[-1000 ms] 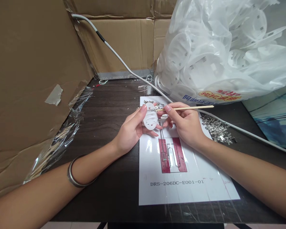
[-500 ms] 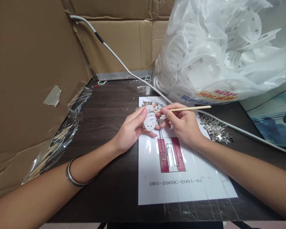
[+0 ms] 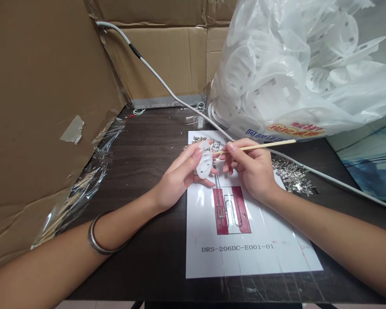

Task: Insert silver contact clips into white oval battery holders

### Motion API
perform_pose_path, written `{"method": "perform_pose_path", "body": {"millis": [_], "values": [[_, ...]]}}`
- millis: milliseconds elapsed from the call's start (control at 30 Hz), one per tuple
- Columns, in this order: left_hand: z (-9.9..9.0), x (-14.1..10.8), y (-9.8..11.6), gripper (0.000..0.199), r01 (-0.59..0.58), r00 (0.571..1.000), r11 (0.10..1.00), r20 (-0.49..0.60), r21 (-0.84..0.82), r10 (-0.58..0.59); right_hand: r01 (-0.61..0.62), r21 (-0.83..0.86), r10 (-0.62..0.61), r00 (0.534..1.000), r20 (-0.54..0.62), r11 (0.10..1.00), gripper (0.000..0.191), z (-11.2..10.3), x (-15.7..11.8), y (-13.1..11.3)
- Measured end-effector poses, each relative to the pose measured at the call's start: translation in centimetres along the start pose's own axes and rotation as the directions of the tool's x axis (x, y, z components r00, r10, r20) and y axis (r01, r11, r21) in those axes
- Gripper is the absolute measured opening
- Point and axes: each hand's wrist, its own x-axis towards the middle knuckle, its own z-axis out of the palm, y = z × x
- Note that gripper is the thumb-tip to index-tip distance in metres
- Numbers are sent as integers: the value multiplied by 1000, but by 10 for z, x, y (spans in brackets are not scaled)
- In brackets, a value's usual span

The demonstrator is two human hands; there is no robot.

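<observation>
My left hand (image 3: 180,178) grips a white ribbed plastic disc (image 3: 205,165) by its edge, thumb on the near face and fingers behind. The disc is tilted and has small slots in it. Between thumb and fingers of my right hand (image 3: 250,167) is a thin wooden stick (image 3: 273,145), its far end pointing right. The stick's other tip is beside the disc's right edge; whether it touches I cannot tell. Under both hands lies a printed sheet (image 3: 231,262) with a red and white diagram. Small metal clips (image 3: 202,140) are heaped just behind the disc, partly hidden.
A large clear bag (image 3: 270,86) of white plastic discs fills the back right. Another pile of metal clips (image 3: 294,174) lies right of my right hand. A white cable (image 3: 167,88) crosses the table. At left, wooden sticks in clear wrap (image 3: 67,206) lie along the cardboard wall (image 3: 44,107).
My right hand has drawn the stick slightly right, away from the disc. My left hand has turned the disc more edge-on.
</observation>
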Motion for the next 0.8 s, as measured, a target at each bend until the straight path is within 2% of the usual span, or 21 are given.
{"method": "perform_pose_path", "body": {"millis": [67,100,167,233,333,467,667,800], "values": [[-1,0,0,61,4,1000,1000,-12,-5,-4,-19,25,20,1000,-10,999,36,-2,1,2],[-1,0,0,61,4,1000,1000,-14,-5,-4,-30,26,30,999,-9,999,35,-3,1,3],[-1,0,0,59,-2,1000,1000,-9,3,2,-53,25,53,999,0,998,17,-3,1,3],[-1,1,1,58,-13,1000,1000,3,13,13,-66,31,66,998,16,997,24,-3,1,2],[0,1,3,56,-9,999,1000,36,21,9,-40,22,39,999,29,999,17,-1,0,-1],[1,2,3,51,-24,997,999,79,38,21,15,-19,-14,999,33,1000,18,1,1,-2],[0,5,-1,65,-32,999,995,15,99,31,-12,-40,13,999,43,999,19,1,2,-2],[2,6,-1,68,-58,998,985,9,164,57,-21,-36,23,999,46,999,18,2,1,-2]]}}
